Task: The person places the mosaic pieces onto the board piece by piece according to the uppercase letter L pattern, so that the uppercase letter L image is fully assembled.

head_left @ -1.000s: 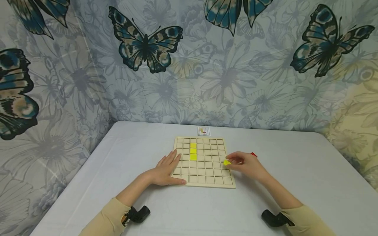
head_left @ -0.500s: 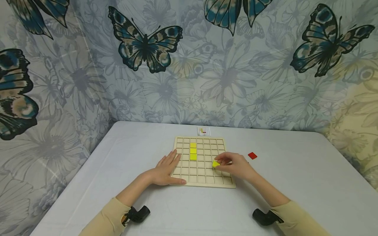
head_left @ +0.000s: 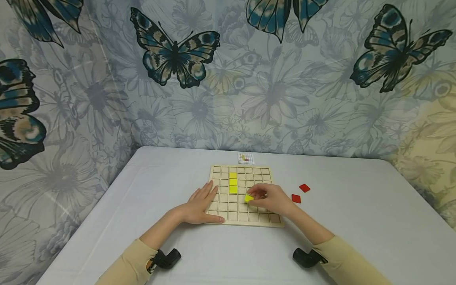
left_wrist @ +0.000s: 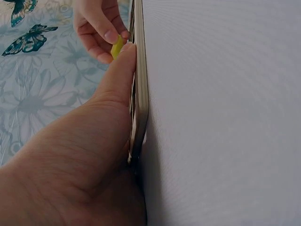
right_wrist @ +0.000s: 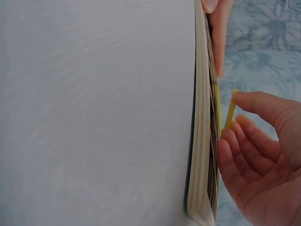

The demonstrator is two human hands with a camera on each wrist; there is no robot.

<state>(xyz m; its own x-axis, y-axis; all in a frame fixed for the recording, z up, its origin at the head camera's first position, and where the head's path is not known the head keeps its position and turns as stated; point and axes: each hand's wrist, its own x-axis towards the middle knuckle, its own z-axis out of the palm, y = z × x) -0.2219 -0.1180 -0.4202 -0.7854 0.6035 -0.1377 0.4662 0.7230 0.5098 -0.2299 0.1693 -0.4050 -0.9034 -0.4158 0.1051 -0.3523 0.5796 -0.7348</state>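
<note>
Spreading out a white table [head_left: 228, 253], bearing a pale gridded board [head_left: 243, 216]. Resting the left hand [head_left: 200, 205], thumb spread, on the board's left side; curving the right hand [head_left: 269, 198] over its middle. Displaying a small card [head_left: 246, 158] beyond. Counting three yellow tiles [head_left: 233, 182] columned on the board and two red tiles [head_left: 296, 198] lying to its right. Pinching one tilted yellow tile [head_left: 248, 199] in that right hand.

It was an indoor corner, home or studio, I cd. not tell which: a white-covered table [head_left: 356, 206] stood nr. walls [head_left: 228, 118] printed w/ large blue butterflies [head_left: 175, 57] & pale flowers [head_left: 276, 93].
</note>
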